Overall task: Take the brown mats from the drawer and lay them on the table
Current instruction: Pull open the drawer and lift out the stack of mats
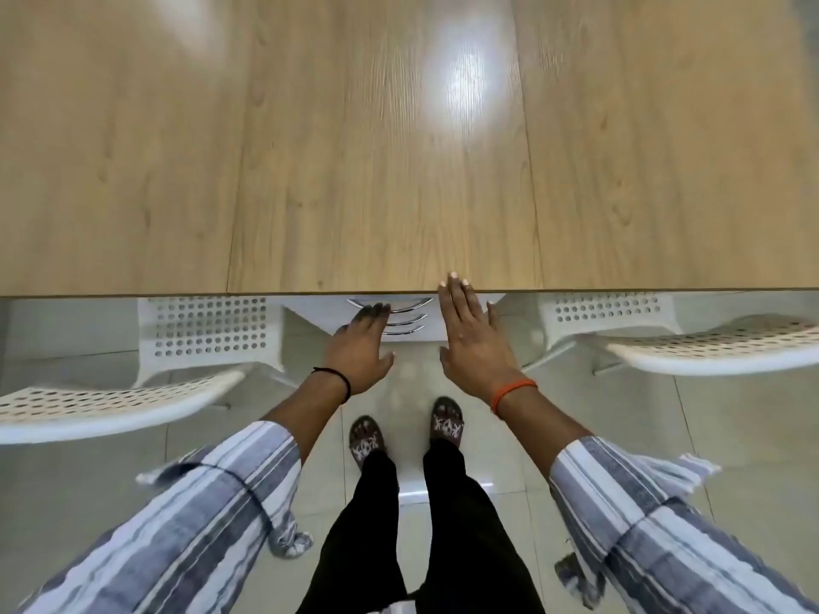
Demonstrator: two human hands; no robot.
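Your wooden counter (354, 148) fills the view from 9 to 3 o'clock. Under its near edge sits a white drawer unit (414, 323) with curved chrome handles (410, 308), closed, so the brown mats are out of sight. Your left hand (361, 347), at 11 o'clock of your feet, has fingers curling onto a handle; whether they grip it, you cannot tell. Your right hand (472, 336) lies flat, fingers straight, tips touching the counter edge.

Table (354, 148) top was smooth wood-grain laminate with glossy glare. Drawer handles (405, 310) were polished metal. Chairs (111, 405) were perforated white plastic; floor (731, 436) tiles shone.
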